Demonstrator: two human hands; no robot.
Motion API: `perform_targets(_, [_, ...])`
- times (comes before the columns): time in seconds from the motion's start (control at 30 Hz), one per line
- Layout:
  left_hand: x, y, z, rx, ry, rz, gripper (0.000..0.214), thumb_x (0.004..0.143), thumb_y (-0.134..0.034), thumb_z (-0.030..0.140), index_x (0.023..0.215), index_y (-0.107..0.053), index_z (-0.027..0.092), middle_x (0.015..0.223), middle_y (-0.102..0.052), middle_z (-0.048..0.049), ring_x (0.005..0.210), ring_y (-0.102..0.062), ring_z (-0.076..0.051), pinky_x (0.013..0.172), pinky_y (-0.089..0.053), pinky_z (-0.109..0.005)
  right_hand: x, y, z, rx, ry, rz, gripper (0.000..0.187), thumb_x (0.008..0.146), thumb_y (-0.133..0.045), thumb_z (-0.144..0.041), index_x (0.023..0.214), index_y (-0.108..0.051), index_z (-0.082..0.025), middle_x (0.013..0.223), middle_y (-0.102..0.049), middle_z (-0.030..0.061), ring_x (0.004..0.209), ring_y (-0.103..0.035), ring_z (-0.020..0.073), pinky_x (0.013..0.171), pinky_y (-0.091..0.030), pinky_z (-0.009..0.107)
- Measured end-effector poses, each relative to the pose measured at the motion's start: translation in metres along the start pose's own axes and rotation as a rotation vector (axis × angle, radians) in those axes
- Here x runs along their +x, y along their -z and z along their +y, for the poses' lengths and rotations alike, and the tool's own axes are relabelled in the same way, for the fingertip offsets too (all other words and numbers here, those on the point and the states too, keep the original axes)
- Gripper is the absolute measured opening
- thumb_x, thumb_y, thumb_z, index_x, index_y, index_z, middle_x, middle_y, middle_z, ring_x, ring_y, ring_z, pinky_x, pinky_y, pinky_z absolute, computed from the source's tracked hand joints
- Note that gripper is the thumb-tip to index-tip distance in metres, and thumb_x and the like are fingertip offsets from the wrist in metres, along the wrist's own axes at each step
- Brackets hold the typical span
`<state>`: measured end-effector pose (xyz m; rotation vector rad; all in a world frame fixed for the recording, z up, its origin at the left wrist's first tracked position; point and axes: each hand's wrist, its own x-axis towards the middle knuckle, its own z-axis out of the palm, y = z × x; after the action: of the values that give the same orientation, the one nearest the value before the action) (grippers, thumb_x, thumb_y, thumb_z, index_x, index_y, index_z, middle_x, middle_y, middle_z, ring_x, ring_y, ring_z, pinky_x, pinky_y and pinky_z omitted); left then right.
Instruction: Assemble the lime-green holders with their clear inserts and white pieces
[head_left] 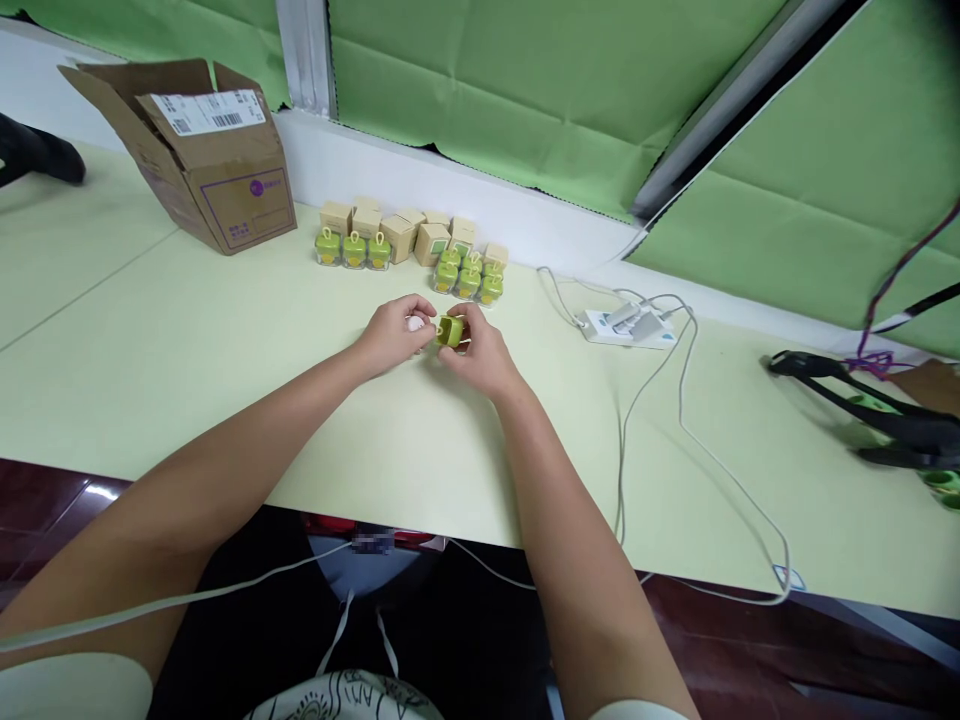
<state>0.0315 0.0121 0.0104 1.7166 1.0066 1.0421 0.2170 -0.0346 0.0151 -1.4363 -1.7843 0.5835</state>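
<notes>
My right hand point(486, 355) is closed around a small green hollow cap point(450, 331), its open side facing left. My left hand point(391, 336) is closed beside it, gripping a small whitish rounded piece point(415, 323) whose kind I cannot make out. Both hands are held close together over the table, nearly meeting at the fingertips. Just beyond them is a cluster of small clear jars with green looped lids point(469, 278). Another short row of the same green-lidded jars point(354, 249) stands farther left.
Several small brown cardboard boxes point(400, 236) line up behind the jars. A large opened carton point(217, 170) stands at the back left of the pale table point(187, 360). To the right lie a white power strip point(628, 328) with trailing cables and a black stand-like object point(870, 400).
</notes>
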Motion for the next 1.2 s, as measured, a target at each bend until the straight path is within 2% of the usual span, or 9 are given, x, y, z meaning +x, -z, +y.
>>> perform_targets(0.17, [-0.005,0.003,0.007,0.201,-0.092,-0.064,0.016,0.081,-0.064,0.025,0.09,-0.075,0.019,0.091,-0.076,-0.0025,0.085,-0.066,-0.018,0.075,-0.048,-0.03,0.004,0.0,0.013,-0.051,-0.094,0.069,0.058,0.071,-0.063,-0.031,0.129,-0.058,-0.025,0.095,-0.071,0.0022,0.074,-0.06,0.02,0.08,-0.055,0.04])
perform_targets(0.27, [-0.007,0.005,0.01,0.297,-0.125,-0.128,0.015,0.082,-0.063,0.025,0.087,-0.076,0.02,0.088,-0.077,-0.0015,0.082,-0.066,-0.018,0.075,-0.047,-0.031,0.006,-0.003,0.017,-0.075,-0.086,0.08,0.057,0.073,-0.064,-0.034,0.129,-0.063,-0.023,0.102,-0.073,0.0057,0.082,-0.062,0.023,0.085,-0.056,0.043])
perform_targets(0.53, [-0.006,0.01,0.006,0.622,-0.151,-0.285,0.021,0.084,-0.061,0.027,0.089,-0.081,0.024,0.091,-0.08,-0.0025,0.084,-0.068,-0.022,0.07,-0.044,-0.033,0.005,-0.003,0.021,-0.242,-0.147,0.062,0.054,0.081,-0.069,-0.048,0.127,-0.066,-0.021,0.094,-0.071,0.0068,0.083,-0.062,0.025,0.084,-0.054,0.042])
perform_targets(0.7, [-0.007,0.014,0.009,0.771,-0.184,-0.334,0.023,0.085,-0.06,0.027,0.082,-0.083,0.025,0.085,-0.079,-0.0045,0.082,-0.067,-0.023,0.069,-0.043,-0.033,0.006,-0.003,0.027,-0.272,-0.148,0.048,0.052,0.081,-0.072,-0.046,0.125,-0.069,-0.019,0.102,-0.073,0.0091,0.092,-0.065,0.0255,0.09,-0.054,0.041])
perform_targets(0.87, [-0.007,0.014,0.008,0.778,-0.204,-0.332,0.027,0.088,-0.059,0.037,0.086,-0.084,0.024,0.093,-0.077,-0.0082,0.087,-0.067,-0.026,0.075,-0.046,-0.035,0.008,-0.005,0.032,-0.29,-0.142,0.087,0.05,0.078,-0.076,-0.046,0.119,-0.071,-0.018,0.117,-0.071,0.0144,0.11,-0.065,0.0304,0.104,-0.052,0.048])
perform_targets(0.97, [-0.006,0.013,0.005,0.75,-0.207,-0.349,0.029,0.087,-0.064,0.044,0.093,-0.084,0.025,0.102,-0.078,-0.0082,0.092,-0.068,-0.027,0.076,-0.046,-0.035,0.009,-0.006,0.035,-0.275,-0.147,0.091,0.054,0.076,-0.078,-0.047,0.121,-0.07,-0.017,0.12,-0.071,0.0161,0.112,-0.065,0.0319,0.106,-0.051,0.05])
perform_targets(1.07, [-0.006,0.012,0.002,0.717,-0.233,-0.355,0.027,0.088,-0.063,0.04,0.096,-0.084,0.026,0.108,-0.079,-0.0068,0.093,-0.069,-0.026,0.077,-0.046,-0.034,0.009,-0.006,0.036,-0.249,-0.117,0.082,0.052,0.076,-0.079,-0.046,0.12,-0.07,-0.019,0.119,-0.073,0.0141,0.111,-0.065,0.0314,0.106,-0.051,0.051])
perform_targets(1.2, [-0.006,0.01,0.0,0.711,-0.248,-0.346,0.026,0.089,-0.061,0.037,0.092,-0.084,0.026,0.103,-0.079,-0.0062,0.091,-0.068,-0.025,0.076,-0.046,-0.034,0.009,-0.006,0.035,-0.24,-0.087,0.049,0.044,0.075,-0.079,-0.045,0.112,-0.072,-0.021,0.113,-0.075,0.0108,0.105,-0.066,0.029,0.105,-0.052,0.051])
